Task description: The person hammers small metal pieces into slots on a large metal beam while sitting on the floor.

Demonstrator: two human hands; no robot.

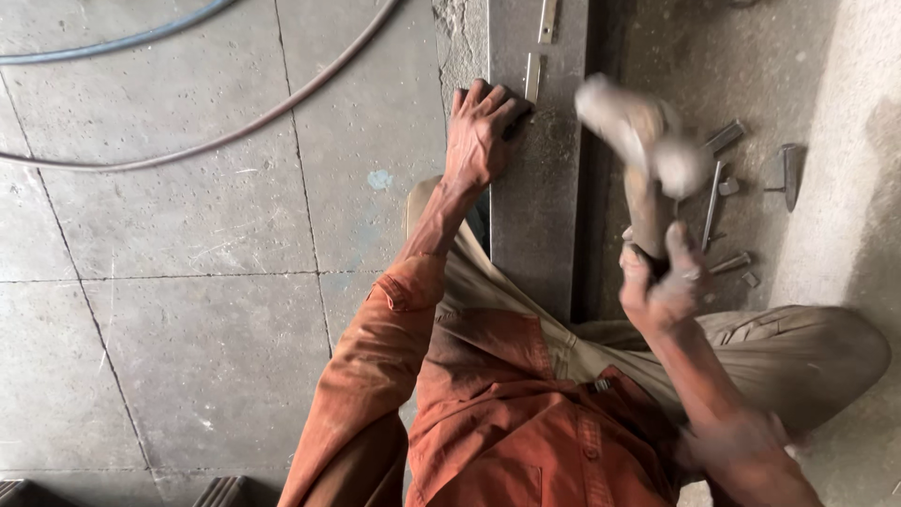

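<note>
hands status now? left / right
Left hand: fingers curled, pressing a small metal strip onto the grey steel bar.
Right hand: closed around a blurred wooden-handled hammer.

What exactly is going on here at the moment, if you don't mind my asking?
A person in an orange shirt sits on the concrete floor over a long grey metal bar. The left hand presses flat on the bar, holding a small metal strip in place. The right hand has its grip closed on the handle of a hammer, which is raised and blurred with motion. Bolts and small metal pieces lie on the ground to the right, and cables run across the floor.
</note>
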